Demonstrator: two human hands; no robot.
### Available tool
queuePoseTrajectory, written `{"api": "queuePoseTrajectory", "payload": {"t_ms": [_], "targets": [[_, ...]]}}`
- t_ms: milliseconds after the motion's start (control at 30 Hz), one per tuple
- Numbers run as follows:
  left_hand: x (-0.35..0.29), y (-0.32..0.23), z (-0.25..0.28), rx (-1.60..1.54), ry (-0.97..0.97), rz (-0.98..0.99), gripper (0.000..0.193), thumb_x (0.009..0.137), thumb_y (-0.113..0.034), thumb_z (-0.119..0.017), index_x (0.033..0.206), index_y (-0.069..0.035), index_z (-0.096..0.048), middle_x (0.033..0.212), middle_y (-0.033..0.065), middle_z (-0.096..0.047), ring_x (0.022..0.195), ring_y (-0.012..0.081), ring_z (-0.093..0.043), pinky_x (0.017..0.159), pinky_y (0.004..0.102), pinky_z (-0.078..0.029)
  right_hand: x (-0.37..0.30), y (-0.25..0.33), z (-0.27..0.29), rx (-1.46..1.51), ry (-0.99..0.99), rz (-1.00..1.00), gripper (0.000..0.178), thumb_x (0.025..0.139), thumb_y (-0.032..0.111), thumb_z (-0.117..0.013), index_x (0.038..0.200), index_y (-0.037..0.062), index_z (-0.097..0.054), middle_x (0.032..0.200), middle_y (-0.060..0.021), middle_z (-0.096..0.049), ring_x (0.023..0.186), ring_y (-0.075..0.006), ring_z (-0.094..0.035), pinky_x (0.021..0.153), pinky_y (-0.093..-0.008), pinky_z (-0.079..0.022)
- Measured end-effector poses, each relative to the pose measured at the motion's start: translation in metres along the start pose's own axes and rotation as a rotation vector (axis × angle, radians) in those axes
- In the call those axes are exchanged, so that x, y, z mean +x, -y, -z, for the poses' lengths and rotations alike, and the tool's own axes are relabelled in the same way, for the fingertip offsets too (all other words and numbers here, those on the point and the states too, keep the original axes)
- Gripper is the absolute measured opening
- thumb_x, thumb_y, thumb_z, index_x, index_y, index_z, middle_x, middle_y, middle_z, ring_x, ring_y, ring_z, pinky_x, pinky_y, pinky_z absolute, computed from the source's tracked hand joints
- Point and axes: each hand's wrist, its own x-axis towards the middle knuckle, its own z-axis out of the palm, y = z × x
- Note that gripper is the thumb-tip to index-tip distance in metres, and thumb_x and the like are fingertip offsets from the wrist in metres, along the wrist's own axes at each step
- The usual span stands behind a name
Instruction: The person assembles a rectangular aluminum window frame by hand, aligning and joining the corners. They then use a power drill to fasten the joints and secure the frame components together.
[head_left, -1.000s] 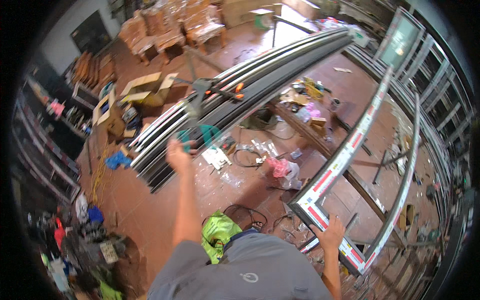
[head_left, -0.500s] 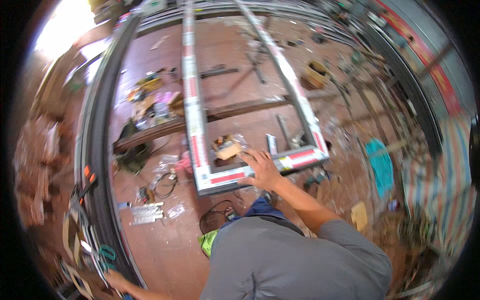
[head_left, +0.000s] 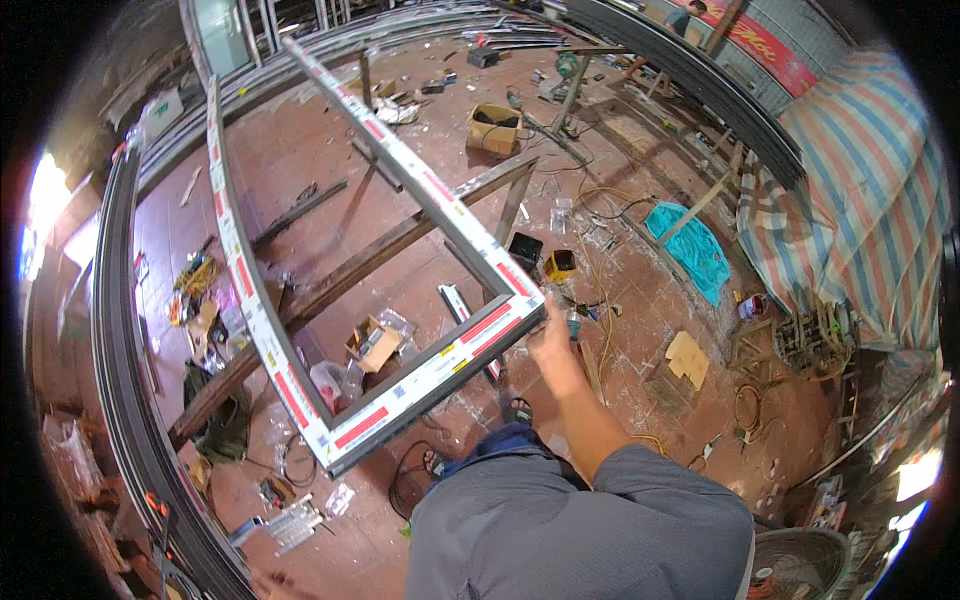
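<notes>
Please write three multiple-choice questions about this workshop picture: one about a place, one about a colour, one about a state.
1. Where does the right hand rest?
A. on the near right corner of the window frame
B. on the cardboard box
C. on the floor

2. What colour is the cloth lying on the floor to the right?
A. red
B. teal
C. black

3. How does the frame lie?
A. flat on the floor
B. raised across wooden beams
C. upright against a wall

Answers: 1 A, the hand touches that corner. 2 B, it is blue-green. 3 B, beams pass beneath it, above the floor.
</notes>
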Motion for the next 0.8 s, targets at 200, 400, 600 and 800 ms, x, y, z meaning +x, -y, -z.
{"api": "queuePoseTrajectory", "payload": {"t_ms": [200,400,600,800], "targets": [[-0.125,-0.194,-0.177,-1.337,0.633,0.867,0.051,0.095,-0.056,-0.073,0.119,-0.011,-0.067,0.096,0.004,-0.065,0.084,0.0208,-0.063,0.077,0.0353,-0.053,0.044,-0.017,0.028,-0.077,-0.069,0.009,0.051,0.097,0.044,-0.076,0.12,0.0,-0.066,0.109,-0.011,-0.072,0.091,-0.0223,-0.069,0.084,-0.0399,-0.058],[-0.139,-0.228,-0.247,-1.377,0.297,0.762,0.054,0.097,-0.05,-0.071,0.129,-0.007,-0.066,0.117,0.0098,-0.073,0.102,0.0247,-0.071,0.083,0.0409,-0.058,0.033,0.002,0.035,-0.465,-0.032,0.005,0.043,0.095,0.044,-0.077,0.108,0.0035,-0.072,0.097,-0.005,-0.075,0.079,-0.017,-0.069,0.07,-0.0334,-0.055],[-0.128,-0.219,-0.241,-1.111,0.414,0.648,0.074,0.102,-0.066,-0.047,0.143,-0.006,-0.058,0.135,0.0139,-0.068,0.117,0.0324,-0.067,0.097,0.0466,-0.055,0.03,0.036,0.069,-0.23,0.126,-0.344,0.047,0.102,0.06,-0.06,0.114,0.0149,-0.064,0.102,-0.0068,-0.074,0.087,-0.0192,-0.07,0.073,-0.0362,-0.051],[-0.144,-0.251,-0.251,-0.945,0.04,0.744,0.052,0.103,-0.044,-0.059,0.122,0.003,-0.067,0.117,0.0145,-0.072,0.102,0.0312,-0.07,0.089,0.0429,-0.059,0.054,0.065,0.094,-0.44,0.29,-0.045,0.019,0.107,0.026,-0.063,0.104,0.007,-0.067,0.096,-0.0046,-0.072,0.079,-0.0123,-0.069,0.067,-0.0263,-0.053]]}}
